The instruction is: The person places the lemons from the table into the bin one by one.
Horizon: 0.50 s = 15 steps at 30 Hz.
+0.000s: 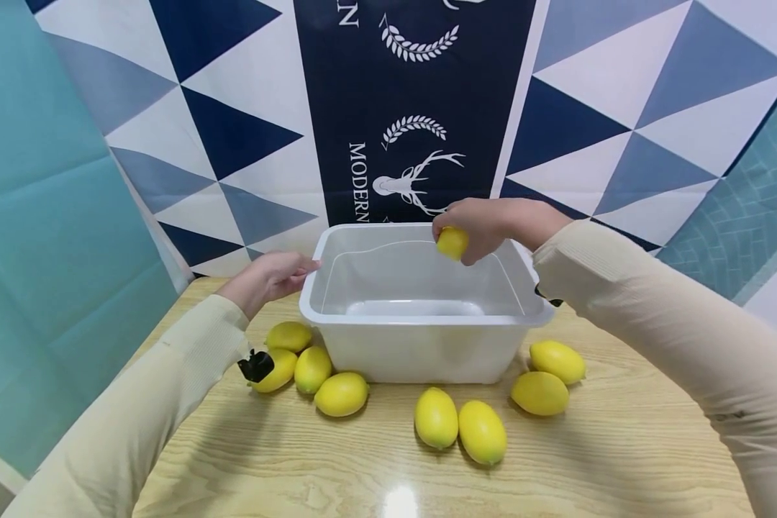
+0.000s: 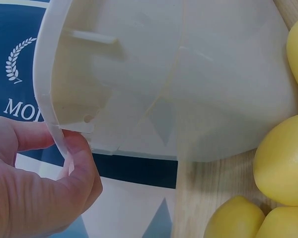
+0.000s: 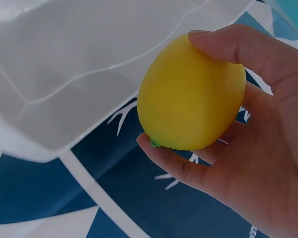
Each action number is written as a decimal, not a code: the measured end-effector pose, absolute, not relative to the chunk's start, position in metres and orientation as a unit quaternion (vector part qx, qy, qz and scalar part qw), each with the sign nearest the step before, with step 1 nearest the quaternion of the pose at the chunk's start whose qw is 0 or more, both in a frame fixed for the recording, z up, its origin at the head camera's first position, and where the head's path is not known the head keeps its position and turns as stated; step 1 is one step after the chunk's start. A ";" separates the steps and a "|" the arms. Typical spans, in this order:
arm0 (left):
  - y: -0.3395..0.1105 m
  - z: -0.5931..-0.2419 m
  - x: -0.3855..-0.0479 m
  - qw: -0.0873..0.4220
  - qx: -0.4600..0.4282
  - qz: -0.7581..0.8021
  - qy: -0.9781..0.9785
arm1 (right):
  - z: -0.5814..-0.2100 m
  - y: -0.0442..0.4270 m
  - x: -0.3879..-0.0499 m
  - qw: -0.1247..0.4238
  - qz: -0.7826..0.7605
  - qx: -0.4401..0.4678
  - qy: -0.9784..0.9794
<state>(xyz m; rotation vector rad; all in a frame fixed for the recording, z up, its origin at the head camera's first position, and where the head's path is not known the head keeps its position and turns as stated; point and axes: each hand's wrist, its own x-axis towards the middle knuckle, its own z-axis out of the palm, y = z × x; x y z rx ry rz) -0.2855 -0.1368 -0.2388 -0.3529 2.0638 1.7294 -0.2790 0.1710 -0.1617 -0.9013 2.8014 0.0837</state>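
Observation:
A white plastic tub (image 1: 421,352) stands on the wooden table, and no lemon shows inside it. My left hand (image 1: 278,275) pinches the tub's left rim between thumb and fingers; the left wrist view shows this hand (image 2: 44,183) gripping the rim (image 2: 43,74) closely. Over the tub's back right part, my right hand (image 1: 482,226) holds a yellow lemon (image 1: 452,243). In the right wrist view the thumb and fingers curl round that lemon (image 3: 191,94), its green tip pointing down, apart from the tub wall (image 3: 74,49).
Several lemons (image 1: 341,394) lie by the tub's left front corner. Two lemons (image 1: 482,432) are in front of it, and two more (image 1: 539,393) at its right. A patterned cloth (image 1: 246,108) hangs directly behind the tub. The wooden table (image 1: 337,467) extends toward me.

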 end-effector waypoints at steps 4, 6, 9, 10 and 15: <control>-0.138 -0.238 -0.286 0.209 -0.126 0.626 0.741 | -0.165 0.161 -0.284 0.107 0.023 -0.295 0.949; -0.139 -0.237 -0.286 0.209 -0.124 0.625 0.742 | -0.166 0.156 -0.286 0.109 0.022 -0.290 0.951; -0.140 -0.237 -0.285 0.210 -0.122 0.627 0.740 | -0.169 0.151 -0.290 0.112 0.021 -0.282 0.953; -0.140 -0.237 -0.285 0.210 -0.121 0.628 0.740 | -0.170 0.149 -0.291 0.113 0.023 -0.280 0.953; -0.139 -0.240 -0.286 0.210 -0.119 0.633 0.736 | -0.173 0.143 -0.296 0.121 0.038 -0.272 0.954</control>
